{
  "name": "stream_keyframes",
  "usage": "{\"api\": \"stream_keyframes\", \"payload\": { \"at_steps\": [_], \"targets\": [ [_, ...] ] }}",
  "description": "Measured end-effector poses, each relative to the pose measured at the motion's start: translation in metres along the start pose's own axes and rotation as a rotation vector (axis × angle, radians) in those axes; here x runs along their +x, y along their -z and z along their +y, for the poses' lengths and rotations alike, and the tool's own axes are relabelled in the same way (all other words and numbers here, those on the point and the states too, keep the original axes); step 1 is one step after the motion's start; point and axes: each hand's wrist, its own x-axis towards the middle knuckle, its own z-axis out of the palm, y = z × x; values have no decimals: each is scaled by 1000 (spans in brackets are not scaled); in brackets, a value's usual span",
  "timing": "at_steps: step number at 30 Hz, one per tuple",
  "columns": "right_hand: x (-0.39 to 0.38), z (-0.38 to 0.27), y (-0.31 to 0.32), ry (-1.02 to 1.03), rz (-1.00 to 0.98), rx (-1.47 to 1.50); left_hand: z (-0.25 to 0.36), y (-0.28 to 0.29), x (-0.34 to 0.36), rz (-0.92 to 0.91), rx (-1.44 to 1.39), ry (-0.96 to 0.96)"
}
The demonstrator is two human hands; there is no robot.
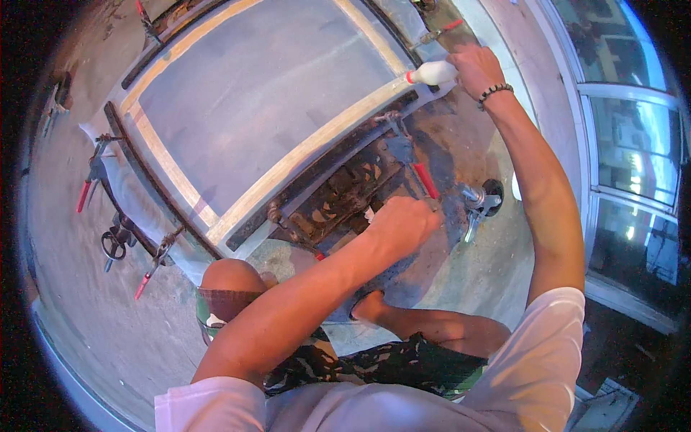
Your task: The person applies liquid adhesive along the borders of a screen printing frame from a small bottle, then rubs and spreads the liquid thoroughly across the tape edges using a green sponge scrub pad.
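My right hand [476, 70] grips a white squeeze bottle [434, 73], tilted so that its red tip points left. The tip is at the near right corner of a pale wooden frame [309, 147]. Greyish sheer mesh [245, 101] is stretched over the frame. My left hand [407, 227] is closed in a fist beyond the frame's near edge; a small white bit [369, 214] shows beside it, and what the fingers hold, if anything, is hidden. Dark metal bars [162, 180] run along the frame's sides, with the mesh edges caught in them.
Red-handled clamps [425, 180] grip the bars on several sides. Below the near bar sits a dark, rusty mechanism [345, 187]. A metal caster [482, 201] stands on the concrete floor [93, 288] to the right. Glass-paned doors [637, 144] line the right side.
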Motion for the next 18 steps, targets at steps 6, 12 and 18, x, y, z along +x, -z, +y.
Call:
{"api": "stream_keyframes", "payload": {
  "at_steps": [6,12,18],
  "targets": [
    [1,-10,11,43,17,4,1,8,-7,12,45,15],
    [0,-23,21,88,43,13,-2,5,-14,30,61,43],
    [0,-35,33,130,35,24,0,10,-20,29,79,44]
  ]
}}
